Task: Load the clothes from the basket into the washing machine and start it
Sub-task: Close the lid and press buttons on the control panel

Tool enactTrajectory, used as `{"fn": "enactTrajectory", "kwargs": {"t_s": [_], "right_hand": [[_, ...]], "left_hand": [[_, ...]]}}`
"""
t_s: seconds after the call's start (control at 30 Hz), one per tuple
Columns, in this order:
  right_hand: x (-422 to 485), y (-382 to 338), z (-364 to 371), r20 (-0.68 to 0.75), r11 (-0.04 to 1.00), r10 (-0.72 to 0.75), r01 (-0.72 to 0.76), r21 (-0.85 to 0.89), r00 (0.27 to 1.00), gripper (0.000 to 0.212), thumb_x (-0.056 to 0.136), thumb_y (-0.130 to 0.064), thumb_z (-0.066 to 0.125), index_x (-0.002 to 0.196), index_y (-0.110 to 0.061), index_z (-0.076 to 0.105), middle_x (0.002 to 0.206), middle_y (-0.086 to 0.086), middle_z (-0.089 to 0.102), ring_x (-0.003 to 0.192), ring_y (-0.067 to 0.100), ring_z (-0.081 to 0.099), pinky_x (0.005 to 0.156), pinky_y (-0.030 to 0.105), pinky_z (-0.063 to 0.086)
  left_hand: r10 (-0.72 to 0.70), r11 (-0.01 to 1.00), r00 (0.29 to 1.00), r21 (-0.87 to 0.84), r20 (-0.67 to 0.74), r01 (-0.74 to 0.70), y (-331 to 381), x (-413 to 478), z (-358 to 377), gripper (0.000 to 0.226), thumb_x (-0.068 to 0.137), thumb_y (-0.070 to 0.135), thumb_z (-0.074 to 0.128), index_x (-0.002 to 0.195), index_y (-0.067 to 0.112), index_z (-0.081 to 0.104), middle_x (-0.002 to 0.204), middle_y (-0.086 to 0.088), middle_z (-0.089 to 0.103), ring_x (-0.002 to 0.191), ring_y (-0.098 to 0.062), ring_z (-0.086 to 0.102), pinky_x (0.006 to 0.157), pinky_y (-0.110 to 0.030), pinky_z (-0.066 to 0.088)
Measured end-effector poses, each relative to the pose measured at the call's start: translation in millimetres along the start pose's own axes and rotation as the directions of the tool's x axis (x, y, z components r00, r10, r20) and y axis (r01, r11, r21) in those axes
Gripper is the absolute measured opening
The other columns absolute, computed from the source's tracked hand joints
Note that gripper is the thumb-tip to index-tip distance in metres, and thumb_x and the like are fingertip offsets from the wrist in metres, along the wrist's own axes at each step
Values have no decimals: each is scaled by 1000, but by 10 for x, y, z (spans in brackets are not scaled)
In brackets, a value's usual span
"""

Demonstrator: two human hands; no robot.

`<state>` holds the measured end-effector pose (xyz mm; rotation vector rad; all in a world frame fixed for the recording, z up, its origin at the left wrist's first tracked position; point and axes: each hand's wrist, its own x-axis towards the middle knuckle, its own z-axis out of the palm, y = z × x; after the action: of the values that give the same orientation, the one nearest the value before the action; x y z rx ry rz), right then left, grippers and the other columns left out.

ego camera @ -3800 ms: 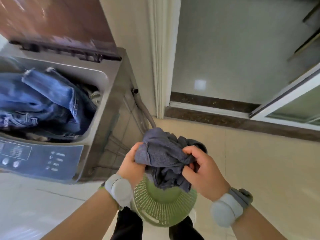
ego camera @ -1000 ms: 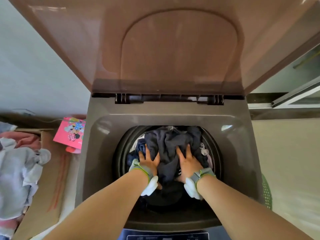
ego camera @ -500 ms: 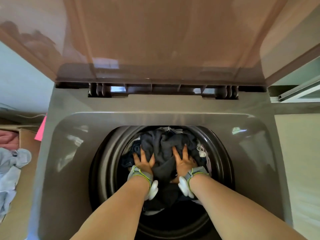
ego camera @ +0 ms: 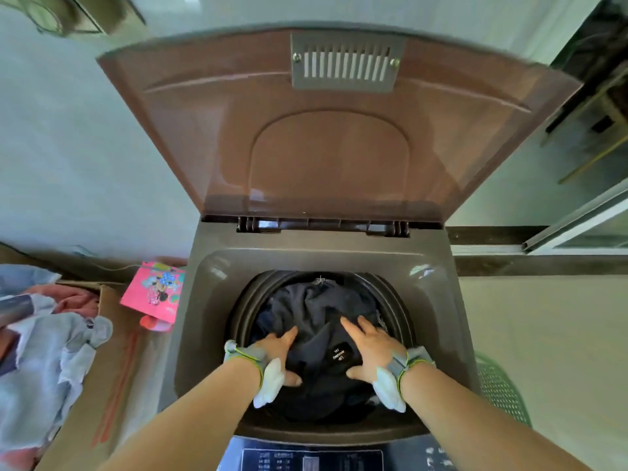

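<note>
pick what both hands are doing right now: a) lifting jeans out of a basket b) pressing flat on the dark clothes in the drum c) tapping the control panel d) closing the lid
B: the left hand and right hand lie with straight fingers on the dark clothes inside the drum, while the lid stands open and the control panel is untouched.

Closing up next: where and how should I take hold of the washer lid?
Take the lid by its free top edge, near the vent grille, reaching up from the front. It stands raised on hinges at the back of the washing machine, so that edge probably gives most leverage.
</note>
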<state>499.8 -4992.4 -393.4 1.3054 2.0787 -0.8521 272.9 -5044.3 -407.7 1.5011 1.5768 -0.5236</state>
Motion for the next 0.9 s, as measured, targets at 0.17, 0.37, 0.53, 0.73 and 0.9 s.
{"fn": "enactTrajectory", "kwargs": {"t_s": [0.17,0.37,0.53,0.73,0.9], "right_hand": [[-623,-94,-581,-220,995,-95,97,-1,971,86,89,-39,58,153,-30,1,161,2,12,147,24,15,116,40,26],[-1244,-241,-1464,-456,981,-190,186,-55,869,78,92,-37,54,153,-31,6,159,-2,17,147,18,14,117,34,21],[-1572,-448,-2152,-682,967,-248,222,-128,688,73,92,-35,55,151,-31,14,157,0,23,145,20,19,115,34,23],[-1731,-637,-2788,-873,974,-225,106,-199,432,71,89,-29,58,150,-21,23,157,9,22,144,28,22,117,39,20],[-1702,-653,-2902,-838,976,-148,-59,-210,525,77,92,-33,51,153,-20,7,158,5,20,145,27,19,118,43,17]], "left_hand": [[172,983,928,-9,-331,-185,108,-585,-351,82,86,47,57,150,25,10,152,-5,29,136,-24,35,107,-33,36],[198,957,731,-33,-653,-289,52,-1290,-1135,75,86,46,57,148,33,16,149,3,34,133,-20,39,106,-29,35],[227,936,473,57,-851,-346,106,-1811,-1752,68,87,39,59,145,32,24,145,3,39,131,-18,40,100,-23,30],[250,941,342,144,-906,-307,212,-2194,-2280,66,87,31,59,145,23,29,148,-5,35,136,-26,34,111,-43,31],[253,941,281,167,-926,-296,191,-2374,-2435,65,87,27,60,145,20,31,147,-9,35,136,-28,31,114,-40,26]]}}
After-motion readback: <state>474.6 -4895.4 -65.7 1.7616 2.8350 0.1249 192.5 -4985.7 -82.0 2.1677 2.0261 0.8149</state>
